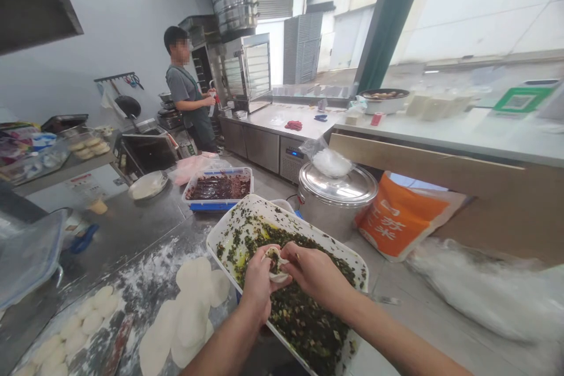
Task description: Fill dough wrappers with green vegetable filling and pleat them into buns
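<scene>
Over a white tub (pixel 215 241) of chopped green filling (pixel 304 317), my two hands hold a small filled bun (pixel 277 263) of white dough. My left hand (pixel 257 282) cups it from the left, its fingers wrapped round the side. From the right, my right hand (pixel 311 273) pinches the dough's rim with thumb and fingers. Some dark green filling shows in the opening at the top. Left of the tub, flat dough wrappers (pixel 189 311) lie overlapping on the floured steel table (pixel 150 264). Small dough balls (pixel 92 323) are grouped farther left, beside a reddish-brown stick (pixel 120 343).
A blue-based container of dark red paste (pixel 220 188) stands behind the tub. To the right are a lidded steel pot (pixel 337 182) and an orange bag (pixel 400 217). A co-worker (pixel 189 91) stands by the far counter. A clear plastic bin (pixel 30 258) sits at left.
</scene>
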Action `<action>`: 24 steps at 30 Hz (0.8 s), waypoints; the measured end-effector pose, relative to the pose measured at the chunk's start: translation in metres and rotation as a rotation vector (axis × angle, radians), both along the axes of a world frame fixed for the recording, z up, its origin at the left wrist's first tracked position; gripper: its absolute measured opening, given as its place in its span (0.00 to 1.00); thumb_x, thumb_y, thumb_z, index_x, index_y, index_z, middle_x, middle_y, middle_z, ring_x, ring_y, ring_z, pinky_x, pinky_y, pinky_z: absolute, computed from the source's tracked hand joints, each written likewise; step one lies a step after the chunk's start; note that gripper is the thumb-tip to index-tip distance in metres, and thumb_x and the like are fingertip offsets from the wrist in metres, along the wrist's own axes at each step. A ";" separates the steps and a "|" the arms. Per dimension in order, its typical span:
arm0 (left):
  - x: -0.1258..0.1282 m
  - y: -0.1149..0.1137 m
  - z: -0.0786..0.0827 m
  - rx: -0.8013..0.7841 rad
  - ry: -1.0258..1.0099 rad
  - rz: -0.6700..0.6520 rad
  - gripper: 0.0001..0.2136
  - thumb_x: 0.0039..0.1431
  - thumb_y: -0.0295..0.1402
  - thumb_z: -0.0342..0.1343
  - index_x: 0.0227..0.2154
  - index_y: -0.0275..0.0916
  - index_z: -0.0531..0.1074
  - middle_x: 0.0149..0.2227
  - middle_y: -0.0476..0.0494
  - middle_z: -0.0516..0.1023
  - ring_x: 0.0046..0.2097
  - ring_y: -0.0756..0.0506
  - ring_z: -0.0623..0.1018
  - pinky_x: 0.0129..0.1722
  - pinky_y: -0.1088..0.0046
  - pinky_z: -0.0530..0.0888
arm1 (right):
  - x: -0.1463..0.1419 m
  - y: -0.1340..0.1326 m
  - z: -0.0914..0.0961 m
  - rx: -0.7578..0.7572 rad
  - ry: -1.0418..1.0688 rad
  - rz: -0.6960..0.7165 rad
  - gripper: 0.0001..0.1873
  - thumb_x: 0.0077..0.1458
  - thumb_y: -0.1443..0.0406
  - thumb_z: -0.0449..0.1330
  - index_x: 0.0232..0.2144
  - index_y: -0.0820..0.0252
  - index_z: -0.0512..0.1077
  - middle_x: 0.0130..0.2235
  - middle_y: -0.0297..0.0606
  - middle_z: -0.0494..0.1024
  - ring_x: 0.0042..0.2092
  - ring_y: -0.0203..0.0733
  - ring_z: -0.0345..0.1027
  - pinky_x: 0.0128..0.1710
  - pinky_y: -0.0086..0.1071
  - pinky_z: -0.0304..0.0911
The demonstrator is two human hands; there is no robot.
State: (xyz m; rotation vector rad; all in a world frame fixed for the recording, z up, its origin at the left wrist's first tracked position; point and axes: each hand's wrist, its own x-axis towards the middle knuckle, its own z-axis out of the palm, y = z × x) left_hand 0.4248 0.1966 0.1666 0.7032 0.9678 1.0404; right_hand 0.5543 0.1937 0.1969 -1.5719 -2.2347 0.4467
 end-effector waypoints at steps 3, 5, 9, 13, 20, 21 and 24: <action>0.001 -0.002 -0.002 -0.006 0.017 0.011 0.13 0.47 0.29 0.45 0.37 0.39 0.66 0.37 0.44 0.68 0.33 0.50 0.70 0.30 0.74 0.71 | 0.000 -0.002 0.004 0.030 -0.040 0.033 0.04 0.50 0.67 0.48 0.27 0.58 0.62 0.28 0.34 0.70 0.31 0.37 0.64 0.29 0.27 0.51; 0.003 -0.003 -0.002 -0.008 0.052 -0.006 0.13 0.46 0.29 0.45 0.37 0.39 0.66 0.36 0.44 0.68 0.32 0.50 0.70 0.29 0.74 0.71 | 0.000 -0.003 0.006 0.040 -0.047 0.072 0.05 0.50 0.68 0.47 0.26 0.58 0.62 0.29 0.34 0.70 0.32 0.36 0.64 0.30 0.26 0.51; 0.005 -0.003 -0.001 0.022 0.131 -0.090 0.14 0.44 0.26 0.45 0.36 0.39 0.67 0.34 0.45 0.70 0.31 0.50 0.70 0.27 0.74 0.71 | 0.002 0.000 0.008 -0.006 -0.035 0.041 0.04 0.48 0.68 0.49 0.30 0.58 0.62 0.28 0.34 0.70 0.30 0.36 0.63 0.28 0.26 0.51; 0.003 -0.002 -0.001 0.045 0.193 -0.120 0.15 0.43 0.26 0.45 0.36 0.39 0.67 0.35 0.44 0.70 0.32 0.49 0.70 0.28 0.73 0.71 | 0.003 0.006 0.006 -0.072 -0.021 0.024 0.10 0.46 0.67 0.51 0.35 0.58 0.63 0.26 0.34 0.71 0.29 0.37 0.64 0.27 0.26 0.51; -0.001 -0.003 -0.005 0.045 0.238 -0.131 0.19 0.42 0.27 0.47 0.41 0.42 0.62 0.38 0.43 0.69 0.33 0.47 0.70 0.27 0.71 0.71 | -0.004 0.000 0.014 0.041 -0.108 0.147 0.07 0.50 0.69 0.47 0.28 0.60 0.65 0.29 0.37 0.72 0.32 0.37 0.65 0.30 0.26 0.52; -0.001 -0.003 -0.005 0.053 0.244 -0.155 0.19 0.42 0.27 0.48 0.41 0.42 0.62 0.38 0.43 0.69 0.33 0.47 0.70 0.27 0.70 0.70 | -0.005 0.000 0.015 0.038 -0.124 0.152 0.08 0.50 0.69 0.47 0.31 0.60 0.65 0.30 0.37 0.72 0.32 0.37 0.65 0.29 0.26 0.52; -0.002 0.001 -0.002 0.044 0.275 -0.209 0.18 0.41 0.26 0.48 0.40 0.41 0.63 0.39 0.43 0.69 0.34 0.47 0.70 0.27 0.71 0.70 | -0.004 0.005 0.014 -0.006 -0.147 0.172 0.15 0.46 0.70 0.50 0.39 0.58 0.64 0.30 0.37 0.73 0.32 0.39 0.66 0.29 0.27 0.52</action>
